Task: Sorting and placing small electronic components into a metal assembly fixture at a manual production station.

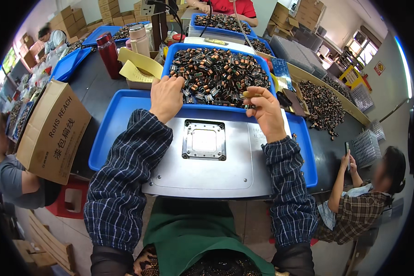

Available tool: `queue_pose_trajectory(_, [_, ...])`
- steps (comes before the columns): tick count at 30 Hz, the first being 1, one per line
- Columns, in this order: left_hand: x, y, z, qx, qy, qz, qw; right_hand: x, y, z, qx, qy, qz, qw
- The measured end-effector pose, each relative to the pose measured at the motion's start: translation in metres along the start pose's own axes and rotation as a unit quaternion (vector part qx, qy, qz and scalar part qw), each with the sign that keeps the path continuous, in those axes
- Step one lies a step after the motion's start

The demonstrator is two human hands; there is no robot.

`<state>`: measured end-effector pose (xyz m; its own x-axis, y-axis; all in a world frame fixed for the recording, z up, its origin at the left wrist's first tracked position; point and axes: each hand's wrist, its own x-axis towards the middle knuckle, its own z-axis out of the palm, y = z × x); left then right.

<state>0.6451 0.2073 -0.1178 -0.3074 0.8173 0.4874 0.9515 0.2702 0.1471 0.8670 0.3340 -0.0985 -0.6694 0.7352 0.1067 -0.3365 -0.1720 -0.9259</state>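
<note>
"Logging fast: where are the parts (221, 76)?"

"Heaped in the upper tray (216, 108). Tray's smooth blue plastic, shallow, rounded corners. Parts are tiny and chunky: coppery bands, dark bits, bright metal bits, all jumbled."

"Left hand (167, 98)?"

"Back of it up, fingers curled over the tray's near left corner, tips at the heap. Grip: tips hidden, can't tell if it's on a part."

"Right hand (267, 114)?"

"Raised at the near right corner, fingers bent. Some fingers stand apart. Grip: can't tell if a part is pinched, too small."

"Sleeves (124, 170)?"

"Dark crinkled cloth, pale checks, gathered at the wrists."

"Below the hands?"

"Plate (188, 177): flat grey metal, dull sheen, screws near its front corners. Fixture (204, 140) on it: square dark frame, rounded corners, bright middle. Lower tray (117, 122), also blue plastic, shows out both sides of the plate."

"Left side?"

"Counter (89, 78), dark, smooth. Red flask (109, 56), glossy cylinder, near a pale flask (140, 42). Yellow paper (140, 66), bent, just left of the upper tray. Carton (55, 131) farther left: brown cardboard, boxy."

"Right?"

"Loose pile (324, 108), grainy, similar small pieces, on the counter."
</note>
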Motion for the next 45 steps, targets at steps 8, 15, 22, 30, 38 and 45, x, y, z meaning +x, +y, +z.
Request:
queue_pose_trajectory(8, [-0.033, 0.029, -0.018, -0.353, 0.092, -0.022, 0.931, 0.028, 0.031, 0.008, -0.586, 0.047, -0.268, 0.764])
queue_pose_trajectory(15, [-0.072, 0.045, -0.020, -0.371, -0.051, 0.057, 0.925, 0.022, 0.016, 0.012, -0.104, 0.020, 0.022, 0.994])
queue_pose_trajectory(22, [-0.072, 0.052, -0.014, -0.301, -0.052, 0.137, 0.942, 0.002, 0.013, 0.011, 0.068, 0.084, 0.099, 0.989])
queue_pose_trajectory(30, [-0.071, 0.057, -0.012, -0.251, -0.054, 0.178, 0.950, -0.009, 0.017, 0.023, 0.064, -0.018, 0.095, 0.993])
queue_pose_trajectory(38, [-0.075, 0.051, -0.021, -0.290, -0.061, 0.146, 0.944, -0.023, 0.024, 0.036, -0.062, -0.135, 0.123, 0.981])
queue_pose_trajectory(45, [-0.113, -0.012, -0.041, -0.308, 0.121, -0.109, 0.937, -0.034, 0.033, 0.043, -0.410, -0.186, -0.043, 0.892])
